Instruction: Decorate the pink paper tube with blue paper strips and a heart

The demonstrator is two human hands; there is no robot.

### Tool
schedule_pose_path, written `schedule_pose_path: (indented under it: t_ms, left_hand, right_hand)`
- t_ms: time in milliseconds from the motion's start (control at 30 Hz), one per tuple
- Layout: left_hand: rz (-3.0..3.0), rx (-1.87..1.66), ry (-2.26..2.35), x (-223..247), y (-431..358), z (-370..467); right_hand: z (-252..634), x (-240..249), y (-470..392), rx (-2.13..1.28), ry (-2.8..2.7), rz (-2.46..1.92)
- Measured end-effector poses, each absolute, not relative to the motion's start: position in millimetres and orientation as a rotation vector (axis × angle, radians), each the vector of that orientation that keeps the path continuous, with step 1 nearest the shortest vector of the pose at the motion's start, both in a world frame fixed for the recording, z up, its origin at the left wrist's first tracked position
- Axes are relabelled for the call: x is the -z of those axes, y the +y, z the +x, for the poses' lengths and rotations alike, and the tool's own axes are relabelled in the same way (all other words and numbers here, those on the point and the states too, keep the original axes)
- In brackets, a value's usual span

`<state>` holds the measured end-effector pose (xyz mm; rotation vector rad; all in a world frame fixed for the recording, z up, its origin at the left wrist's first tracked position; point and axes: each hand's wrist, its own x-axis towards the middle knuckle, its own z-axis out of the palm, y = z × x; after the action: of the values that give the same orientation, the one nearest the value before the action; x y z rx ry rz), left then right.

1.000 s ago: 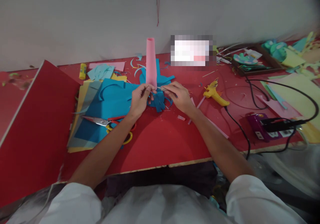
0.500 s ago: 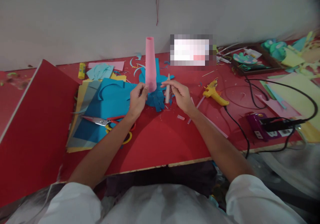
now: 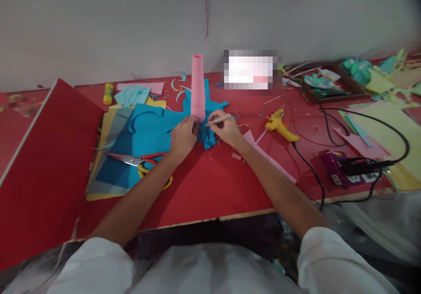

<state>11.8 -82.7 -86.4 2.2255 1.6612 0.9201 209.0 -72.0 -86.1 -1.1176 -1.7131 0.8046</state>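
A tall pink paper tube point(image 3: 198, 86) stands upright on blue cut paper point(image 3: 215, 105) near the middle of the red table. My left hand point(image 3: 184, 137) is closed at the tube's lower end, its fingertips pinched at the base. Just right of the tube, my right hand point(image 3: 226, 127) grips a pale pencil-like stick point(image 3: 222, 118), with its tip pointing left towards the tube's base. Whether that tip touches the paper cannot be told. Blue scraps point(image 3: 208, 141) lie below the fingertips.
Scissors point(image 3: 131, 159) rest on stacked coloured sheets point(image 3: 115, 171) at left, by a glue stick point(image 3: 108, 93). On the right are a yellow glue gun point(image 3: 281, 126), its cable, a purple box point(image 3: 342, 171) and a dark tray point(image 3: 355, 91). A red board point(image 3: 42, 171) stands far left.
My right hand has moved left, close to the tube's base, and the stick has turned from upright to slanting left. My left hand has shifted slightly down along the tube's base.
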Motion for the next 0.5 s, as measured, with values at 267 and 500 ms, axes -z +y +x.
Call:
schedule_pose_path:
  t_ms: [267,500]
  left_hand:
    - [2.21,-0.949,1.608,88.3,-79.1,10.0]
    - [2.229,-0.883,1.593,86.3,-80.6,9.1]
  right_hand:
    - [209.6,85.5,-73.4,-0.927,-1.757,-1.134]
    - [210.6,84.1,-74.3,-0.98,-1.816,-1.103]
